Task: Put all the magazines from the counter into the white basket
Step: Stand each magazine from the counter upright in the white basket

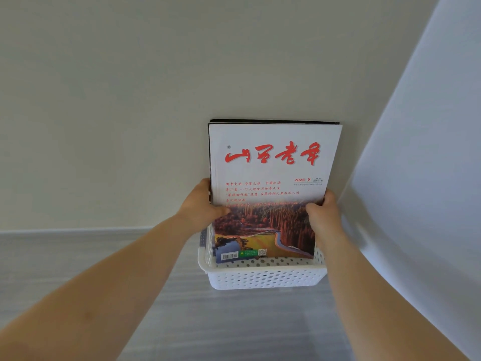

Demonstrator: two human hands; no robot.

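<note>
A stack of magazines [270,173] stands upright in the white perforated basket [265,278], leaning back toward the wall. The front cover is white with red calligraphy above a red forest photo. A black-edged magazine shows behind it at the top. My left hand [200,204] grips the stack's left edge, thumb on the cover. My right hand [324,212] grips the right edge the same way. The magazines' lower ends sit inside the basket.
The basket rests on a grey wood-grain counter [104,269] in a corner. A pale wall [130,100] rises directly behind it, and a second white wall [421,178] closes in on the right.
</note>
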